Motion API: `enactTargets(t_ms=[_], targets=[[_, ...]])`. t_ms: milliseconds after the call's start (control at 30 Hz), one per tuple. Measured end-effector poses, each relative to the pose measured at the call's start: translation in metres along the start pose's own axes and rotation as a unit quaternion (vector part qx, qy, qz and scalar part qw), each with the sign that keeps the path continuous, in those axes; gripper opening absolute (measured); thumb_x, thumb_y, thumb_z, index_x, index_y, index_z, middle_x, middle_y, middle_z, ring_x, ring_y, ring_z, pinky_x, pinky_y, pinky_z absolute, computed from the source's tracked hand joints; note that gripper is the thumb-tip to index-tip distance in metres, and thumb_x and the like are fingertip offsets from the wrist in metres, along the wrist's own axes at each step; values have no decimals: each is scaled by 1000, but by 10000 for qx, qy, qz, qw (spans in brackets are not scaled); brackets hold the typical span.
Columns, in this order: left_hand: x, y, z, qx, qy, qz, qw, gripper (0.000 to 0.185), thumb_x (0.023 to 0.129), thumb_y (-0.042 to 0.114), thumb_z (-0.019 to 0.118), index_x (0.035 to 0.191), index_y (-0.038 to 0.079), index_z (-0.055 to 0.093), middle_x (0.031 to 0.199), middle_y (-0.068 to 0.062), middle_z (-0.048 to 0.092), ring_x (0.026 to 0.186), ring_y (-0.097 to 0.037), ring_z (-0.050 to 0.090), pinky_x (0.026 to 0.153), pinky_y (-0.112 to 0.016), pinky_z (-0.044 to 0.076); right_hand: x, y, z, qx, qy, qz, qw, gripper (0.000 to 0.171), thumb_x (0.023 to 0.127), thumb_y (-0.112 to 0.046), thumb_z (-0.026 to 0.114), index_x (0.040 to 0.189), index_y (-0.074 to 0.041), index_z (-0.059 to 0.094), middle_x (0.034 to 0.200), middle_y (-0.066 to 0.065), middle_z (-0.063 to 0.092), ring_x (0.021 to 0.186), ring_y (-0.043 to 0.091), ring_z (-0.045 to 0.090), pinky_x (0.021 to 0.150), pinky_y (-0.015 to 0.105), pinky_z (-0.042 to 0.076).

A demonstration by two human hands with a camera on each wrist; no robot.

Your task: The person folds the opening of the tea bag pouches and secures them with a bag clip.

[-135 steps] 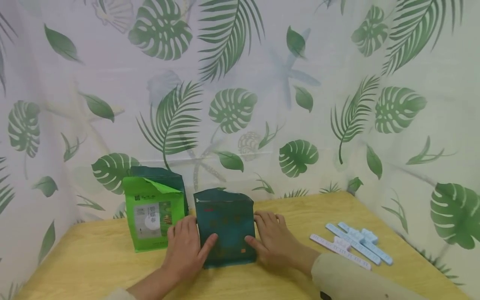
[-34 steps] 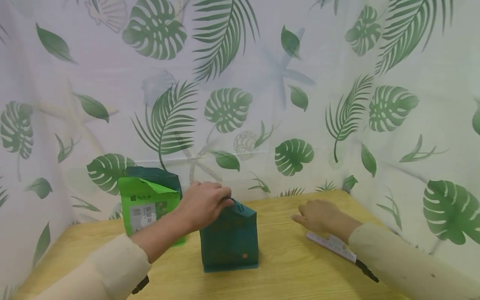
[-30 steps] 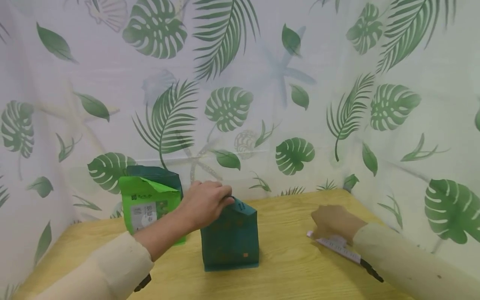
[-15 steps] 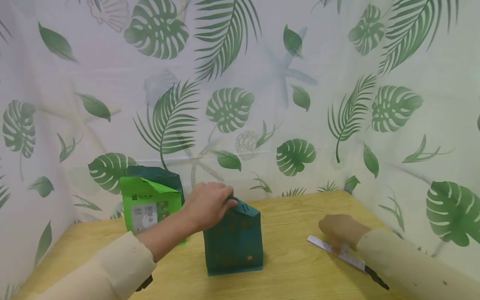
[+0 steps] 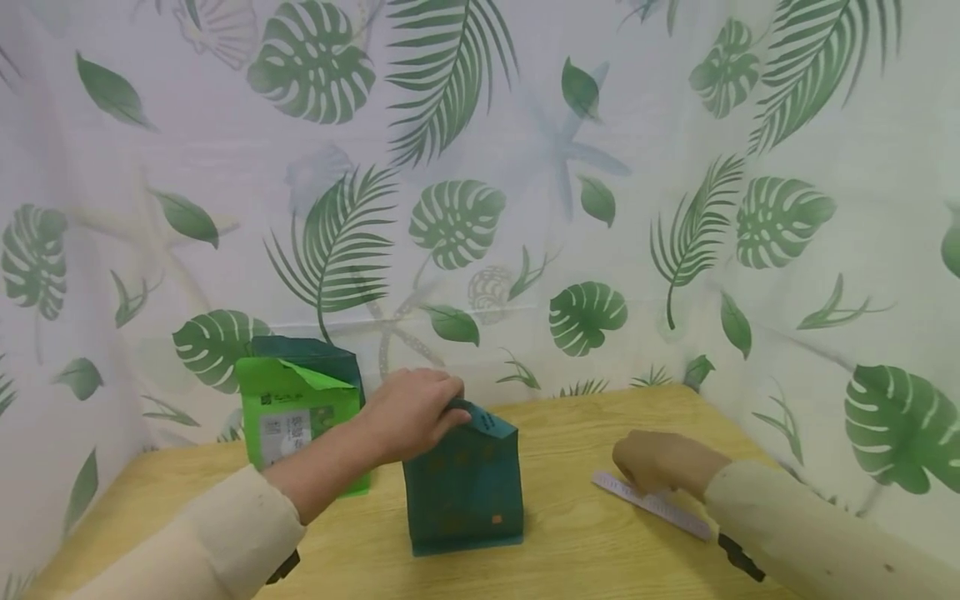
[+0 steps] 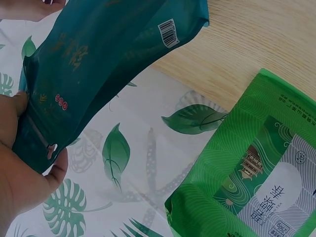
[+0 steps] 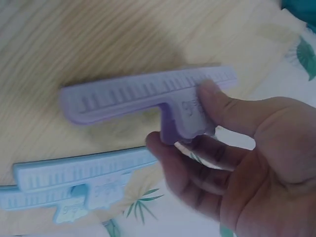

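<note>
Left hand [image 5: 408,412] grip on teal bag [image 5: 462,483] top edge.

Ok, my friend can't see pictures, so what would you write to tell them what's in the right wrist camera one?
A right hand pinches the tab of a pale purple bag clip between thumb and fingers, just above a wooden table. Light blue bag clips lie on the table below it, beside a leaf-print curtain.

Bright, even, soft-shadowed light; slight motion blur in right-wrist view.
</note>
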State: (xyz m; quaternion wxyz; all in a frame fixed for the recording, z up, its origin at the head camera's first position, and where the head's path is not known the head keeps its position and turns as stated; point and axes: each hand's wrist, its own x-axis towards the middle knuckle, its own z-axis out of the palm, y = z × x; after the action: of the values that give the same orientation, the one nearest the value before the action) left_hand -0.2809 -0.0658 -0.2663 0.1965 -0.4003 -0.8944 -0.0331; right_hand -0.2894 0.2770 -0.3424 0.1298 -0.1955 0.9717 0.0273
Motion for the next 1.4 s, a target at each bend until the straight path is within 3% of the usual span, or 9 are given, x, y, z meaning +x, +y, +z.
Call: enactTargets(t_ms=[67,233,433,600,700,933,1133,1400], targets=[[-1,-1,0,-16,63,25,10000,27,95,31,69,78,16,54,67,6,47,61,-10,46,57,-27,36,2,-4,-3,155,15,-128,9998,25,84,5,73,75,-11,56,70,-1,57,48,13,53,51,28,47],[-3,-1,3,106,393,194,9990,26,94,31,70,79,16,55,69,6,49,63,-11,47,59,-27,37,7,-12,-10,84,143,-421,9990,25,81,4,76,85,-9,56,78,1,57,65,14,52,62,30,48],[-4,-1,6,216,588,317,9975,26,94,31,70,79,16,55,69,6,49,64,-12,46,60,-27,37,16,-16,-14,544,611,-641,9946,30,83,-3,77,107,3,59,101,16,66,89,28,64,79,42,54],[-3,-1,4,227,544,297,9978,25,95,31,69,80,16,55,70,6,50,64,-12,47,60,-28,37,19,-19,-21,612,1325,-1269,9811,22,82,-12,82,94,0,67,85,3,65,74,13,58,69,30,52],[-3,0,4,239,510,287,9980,25,95,31,69,80,16,55,70,6,51,65,-13,47,60,-28,37,18,-19,-27,614,1738,-1651,9689,19,83,-14,81,94,-2,71,80,-2,65,69,6,53,66,26,50],[-4,0,4,292,487,278,9980,24,95,31,69,81,16,56,72,6,53,66,-13,48,61,-29,37,15,-21,-40,551,2360,-1889,9516,17,85,-16,79,97,-6,73,88,1,72,78,11,65,74,33,56],[-4,0,5,296,512,340,9977,19,95,30,69,86,16,60,74,5,55,68,-13,52,62,-30,40,10,-22,-50,562,2574,-2015,9434,18,85,-17,80,95,-6,72,85,-2,71,75,8,63,70,28,55],[-5,-2,7,259,624,551,9962,17,93,29,71,88,16,61,71,5,51,66,-13,51,62,-28,41,9,-27,-60,1133,2489,-2312,9337,14,81,-12,82,92,-10,72,78,-9,67,71,2,58,67,26,53]])
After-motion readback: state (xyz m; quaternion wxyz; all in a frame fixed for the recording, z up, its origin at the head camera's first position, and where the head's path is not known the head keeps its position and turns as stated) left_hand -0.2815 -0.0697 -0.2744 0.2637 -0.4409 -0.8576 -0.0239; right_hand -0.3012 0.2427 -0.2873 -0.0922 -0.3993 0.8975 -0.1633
